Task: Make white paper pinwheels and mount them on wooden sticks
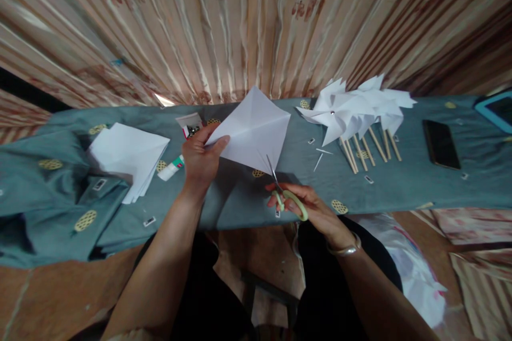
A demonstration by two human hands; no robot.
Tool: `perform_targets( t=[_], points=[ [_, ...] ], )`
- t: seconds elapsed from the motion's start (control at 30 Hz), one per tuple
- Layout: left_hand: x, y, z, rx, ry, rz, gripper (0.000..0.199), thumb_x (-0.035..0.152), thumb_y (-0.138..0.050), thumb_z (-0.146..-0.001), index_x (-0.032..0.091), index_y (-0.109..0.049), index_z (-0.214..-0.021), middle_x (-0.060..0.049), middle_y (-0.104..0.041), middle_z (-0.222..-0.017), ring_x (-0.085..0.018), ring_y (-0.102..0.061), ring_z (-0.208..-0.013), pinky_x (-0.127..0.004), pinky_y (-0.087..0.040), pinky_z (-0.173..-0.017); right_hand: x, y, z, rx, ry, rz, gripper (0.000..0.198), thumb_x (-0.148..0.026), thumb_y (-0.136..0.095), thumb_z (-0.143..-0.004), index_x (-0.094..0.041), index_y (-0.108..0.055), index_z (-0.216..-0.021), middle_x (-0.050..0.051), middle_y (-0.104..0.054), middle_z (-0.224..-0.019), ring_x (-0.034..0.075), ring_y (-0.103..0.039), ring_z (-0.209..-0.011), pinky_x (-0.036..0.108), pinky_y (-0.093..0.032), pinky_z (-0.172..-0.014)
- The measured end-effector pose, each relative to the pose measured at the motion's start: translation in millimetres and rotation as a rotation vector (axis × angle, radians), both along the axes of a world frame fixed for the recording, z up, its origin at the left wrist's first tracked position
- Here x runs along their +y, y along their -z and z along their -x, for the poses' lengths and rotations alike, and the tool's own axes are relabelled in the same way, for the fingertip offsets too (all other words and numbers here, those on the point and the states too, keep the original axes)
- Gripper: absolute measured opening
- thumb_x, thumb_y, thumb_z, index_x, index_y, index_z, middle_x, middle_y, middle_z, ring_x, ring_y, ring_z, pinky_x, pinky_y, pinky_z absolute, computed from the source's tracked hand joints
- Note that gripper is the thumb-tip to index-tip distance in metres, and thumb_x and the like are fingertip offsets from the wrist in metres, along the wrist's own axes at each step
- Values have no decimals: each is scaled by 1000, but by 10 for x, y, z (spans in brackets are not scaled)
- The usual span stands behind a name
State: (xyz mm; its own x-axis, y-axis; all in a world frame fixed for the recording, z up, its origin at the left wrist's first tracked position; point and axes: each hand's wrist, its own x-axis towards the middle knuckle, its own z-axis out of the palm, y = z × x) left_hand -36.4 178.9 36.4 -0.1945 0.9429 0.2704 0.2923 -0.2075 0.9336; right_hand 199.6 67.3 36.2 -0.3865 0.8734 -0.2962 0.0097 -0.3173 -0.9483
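My left hand (203,157) pinches the left corner of a white paper square (253,130) between thumb and fingers. Crease lines cross the sheet, which is held up over the table with a corner pointing away from me. In my right hand (310,205) are scissors (276,176) with pale green handles. Their blades stand apart at the paper's near corner; whether they have bitten into it I cannot tell. Several finished paper pinwheels (352,109) on wooden sticks lie to the right. A stack of white paper sheets (130,149) rests on the left.
Behind my left hand is a small open box (190,123) of metal pieces, with a glue stick (171,168) nearby. Thin white sticks (319,160) lie right of the paper. A phone (441,144) and a blue-edged device (496,112) are far right. A curtain (240,26) hangs behind the cloth-covered table (240,208).
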Motion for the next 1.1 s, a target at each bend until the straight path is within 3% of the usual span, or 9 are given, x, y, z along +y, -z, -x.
perform_targets(
  t=[0.37,1.1],
  points=[
    [-16,-7,-13,-18,-5,23,29,30,-73,-76,18,-75,-102,-2,-75,-88,-22,-70,-84,-32,-60,-74,-16,-50,3,-24,20,16,60,-59,-70,-81,-15,-66,-121,9,-70,-97,20,-63,-84,35,-54,-78],
    [-8,-14,10,-83,-28,56,33,33,-76,-69,19,-77,-99,0,-77,-87,-22,-71,-82,-32,-59,-75,12,110,9,22,28,-22,47,-53,-76,-79,-20,-72,-113,0,-64,-77,12,-55,-68,26,-49,-64]
  ],
)
